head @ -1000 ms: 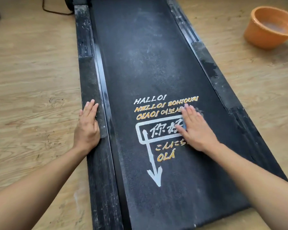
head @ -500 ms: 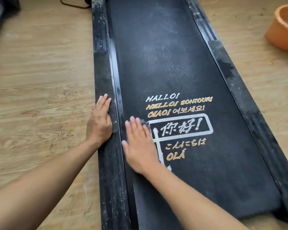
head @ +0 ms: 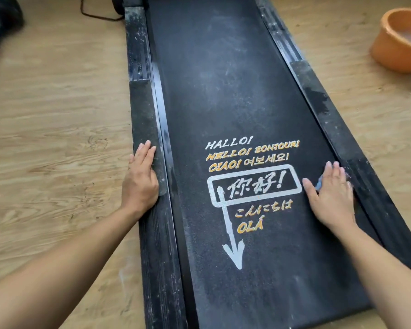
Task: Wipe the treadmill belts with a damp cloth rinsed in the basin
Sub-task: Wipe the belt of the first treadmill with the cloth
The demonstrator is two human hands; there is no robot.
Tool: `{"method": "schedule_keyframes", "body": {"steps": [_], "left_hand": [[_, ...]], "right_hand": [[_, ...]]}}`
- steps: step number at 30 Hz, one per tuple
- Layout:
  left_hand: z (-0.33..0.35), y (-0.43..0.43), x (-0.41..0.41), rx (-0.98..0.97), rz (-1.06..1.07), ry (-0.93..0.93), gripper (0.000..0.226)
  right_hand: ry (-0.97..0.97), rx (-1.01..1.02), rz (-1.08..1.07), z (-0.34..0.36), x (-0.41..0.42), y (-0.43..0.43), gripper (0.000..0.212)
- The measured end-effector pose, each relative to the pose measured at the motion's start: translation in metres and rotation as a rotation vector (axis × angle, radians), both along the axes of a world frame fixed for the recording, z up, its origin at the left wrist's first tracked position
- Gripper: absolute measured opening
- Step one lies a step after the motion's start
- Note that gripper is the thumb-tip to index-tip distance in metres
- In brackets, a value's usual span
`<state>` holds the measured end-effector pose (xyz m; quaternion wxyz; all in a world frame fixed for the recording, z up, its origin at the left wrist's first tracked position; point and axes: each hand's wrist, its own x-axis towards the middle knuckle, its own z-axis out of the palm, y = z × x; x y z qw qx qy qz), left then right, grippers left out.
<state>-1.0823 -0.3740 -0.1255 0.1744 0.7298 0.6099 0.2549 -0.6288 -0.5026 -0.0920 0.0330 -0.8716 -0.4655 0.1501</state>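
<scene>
A: How far along is the wiping, would you say?

B: Partway, by my reading; the right hand [head: 331, 198] lies flat on the belt [head: 223, 91] at its right edge, level with the printed greetings [head: 252, 181], its fingers [head: 335, 172] straight and close together, pressing down on a bluish cloth [head: 319, 184] of which only a scrap shows beside the palm

A: And the other hand?

B: The left hand [head: 140, 181] rests flat on the left side rail [head: 142, 110], fingers together, holding nothing; it looks like a brace

A: What is left to do?

B: Plenty, I think; the far stretch of belt carries a pale dusty haze, the near end shows grey smears too, and both rails are scuffed white; the band around the lettering looks darker, so cleaner

A: The basin?

B: The orange basin [head: 399, 43] sits on the wooden floor [head: 57, 115] well off to the right, with cloudy water in it; a rinse seems due soon
</scene>
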Motion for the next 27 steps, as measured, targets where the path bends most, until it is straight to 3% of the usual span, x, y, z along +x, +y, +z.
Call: {"method": "schedule_keyframes", "body": {"steps": [2, 3, 9, 12, 14, 16, 22, 24, 27], "left_hand": [[0.0, -0.001, 0.0, -0.003, 0.002, -0.008, 0.067], [0.001, -0.001, 0.001, -0.006, -0.001, -0.01, 0.067], [0.0, 0.0, 0.001, 0.008, -0.009, 0.009, 0.066], [-0.003, 0.0, -0.001, 0.031, -0.03, 0.042, 0.065], [-0.005, 0.0, -0.003, 0.031, -0.037, 0.061, 0.066], [-0.006, 0.001, -0.004, 0.018, -0.045, 0.07, 0.067], [-0.004, 0.0, -0.004, 0.001, -0.025, 0.041, 0.066], [-0.004, -0.001, -0.002, -0.006, -0.008, 0.017, 0.065], [-0.001, -0.002, 0.0, -0.011, 0.016, -0.005, 0.065]], "right_hand": [[0.013, 0.038, -0.095, -0.001, -0.053, 0.015, 0.101], [0.011, 0.057, -0.038, -0.002, -0.085, 0.023, 0.098], [0.055, 0.118, 0.654, -0.01, -0.264, 0.021, 0.076], [0.064, 0.078, 0.988, -0.011, -0.266, -0.006, 0.076], [0.041, 0.079, 1.082, -0.009, -0.229, -0.009, 0.077], [-0.016, 0.061, 0.985, -0.01, -0.17, 0.001, 0.079], [-0.02, -0.063, 0.301, 0.01, 0.011, 0.003, 0.11], [0.024, -0.064, 0.163, 0.011, 0.02, -0.004, 0.121], [0.063, -0.023, 0.042, 0.004, -0.041, -0.013, 0.123]]}}
